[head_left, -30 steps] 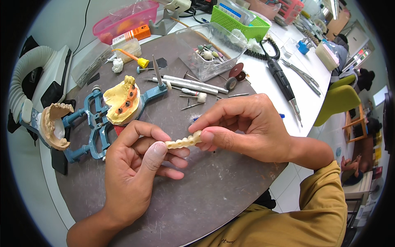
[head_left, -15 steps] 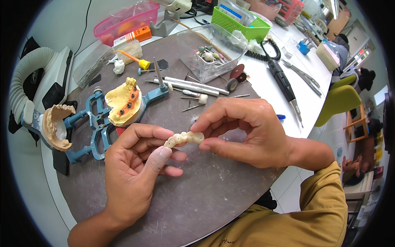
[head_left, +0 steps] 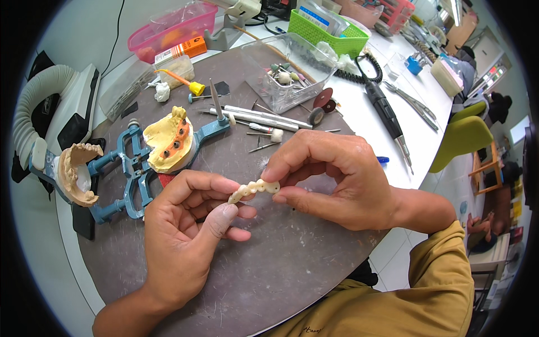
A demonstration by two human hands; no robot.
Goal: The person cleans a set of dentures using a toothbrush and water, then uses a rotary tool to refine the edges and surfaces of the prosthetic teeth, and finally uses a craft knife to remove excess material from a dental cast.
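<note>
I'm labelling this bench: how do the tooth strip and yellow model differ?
The tooth strip is slim and creamy; the yellow model is bigger, with an orange patch. Left hand and right hand hold the strip; the model sits on a blue frame. Both show tooth shapes.

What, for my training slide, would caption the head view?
Left hand and right hand hold a curved cream dental bridge near a yellow dental model.

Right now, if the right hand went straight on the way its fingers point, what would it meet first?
Past the cream dental bridge that both hold, the right hand would probably meet the left hand first; depth is hard to judge here.
</note>
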